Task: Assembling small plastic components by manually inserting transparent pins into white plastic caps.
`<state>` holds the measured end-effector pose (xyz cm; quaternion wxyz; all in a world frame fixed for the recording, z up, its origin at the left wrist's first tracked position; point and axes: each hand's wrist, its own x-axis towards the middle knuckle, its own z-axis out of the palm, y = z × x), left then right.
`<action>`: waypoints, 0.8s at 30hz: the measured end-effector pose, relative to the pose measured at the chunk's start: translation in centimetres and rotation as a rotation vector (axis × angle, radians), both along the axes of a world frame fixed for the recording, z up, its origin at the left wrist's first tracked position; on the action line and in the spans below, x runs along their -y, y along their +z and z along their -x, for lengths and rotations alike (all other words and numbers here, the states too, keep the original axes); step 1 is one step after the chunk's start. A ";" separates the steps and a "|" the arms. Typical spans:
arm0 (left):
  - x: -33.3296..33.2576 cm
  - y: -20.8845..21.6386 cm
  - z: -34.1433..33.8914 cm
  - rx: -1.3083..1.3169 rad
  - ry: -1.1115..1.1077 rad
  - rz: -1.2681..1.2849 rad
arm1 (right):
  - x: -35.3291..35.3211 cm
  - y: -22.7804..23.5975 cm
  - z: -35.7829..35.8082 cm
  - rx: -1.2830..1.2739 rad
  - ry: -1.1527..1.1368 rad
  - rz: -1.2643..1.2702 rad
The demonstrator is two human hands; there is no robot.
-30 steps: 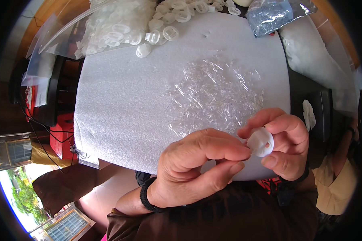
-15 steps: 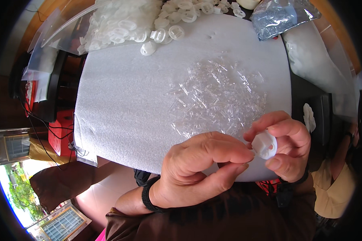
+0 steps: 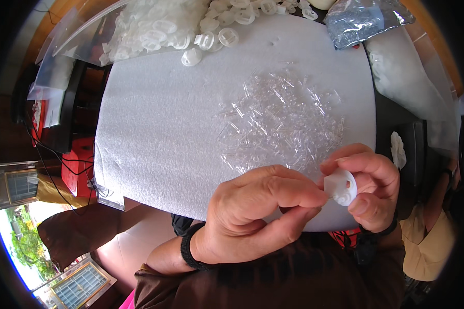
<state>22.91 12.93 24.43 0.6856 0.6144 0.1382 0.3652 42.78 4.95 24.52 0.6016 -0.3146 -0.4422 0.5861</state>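
Turned slightly between the fingers: white plastic disc [image 3: 339, 188] shows a rounder face

Compared with half a second ago, we see the disc rotated a little, its raised block less square to us and its small hole [image 3: 348, 184] higher toward the far rim. The right thumb also sits a touch lower along the edge. The disc itself is above the near right part of the white foam sheet [image 3: 154, 129], well off its surface, between the two hands.

We see the right hand [image 3: 374, 180] pinching the disc by its rim, thumb below and fingers above and behind. The left hand [image 3: 258, 211] has its index finger and thumb pressed together right at the disc's left edge; we cannot tell whether something thin is caught between them. This hand has hardly shifted.

For the work in hand, we judge the change to be a small adjustment of angle, with the piece not yet released. The clear plastic sticks [image 3: 283, 118] lie scattered on the foam beyond the hands, and a loose white disc [image 3: 192, 57] rests near its far edge.
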 end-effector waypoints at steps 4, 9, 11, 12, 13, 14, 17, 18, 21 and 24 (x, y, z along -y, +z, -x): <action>0.0 0.0 0.0 -0.018 0.008 0.014 | 0.0 -0.1 0.0 -0.005 0.005 0.005; 0.0 0.0 -0.1 -0.037 0.028 0.004 | 0.0 0.0 -0.1 0.061 -0.020 -0.001; 0.0 -0.1 -0.1 -0.037 0.030 -0.005 | 0.1 0.3 -0.1 0.121 -0.037 0.001; 0.0 0.0 -0.1 -0.039 0.039 -0.019 | 0.1 0.4 -0.1 0.181 -0.054 0.001; 0.0 0.0 -0.2 -0.041 0.047 -0.033 | 0.1 0.3 -0.1 0.180 -0.053 0.002; 0.0 -0.1 -0.2 -0.042 0.047 -0.032 | 0.2 0.3 0.0 0.242 -0.069 -0.036; 0.3 -0.1 -0.4 -0.035 0.047 -0.116 | 0.2 0.2 0.0 0.322 -0.093 -0.090; 0.6 0.2 -0.6 -0.066 0.068 -0.024 | 0.2 0.2 -0.1 0.338 -0.101 -0.105; 0.5 0.3 -0.3 -0.119 0.072 0.024 | 0.0 0.0 -0.2 0.331 -0.105 -0.127; 0.0 -0.1 0.1 -0.126 0.061 -0.064 | 0.3 0.2 0.0 0.263 -0.102 -0.050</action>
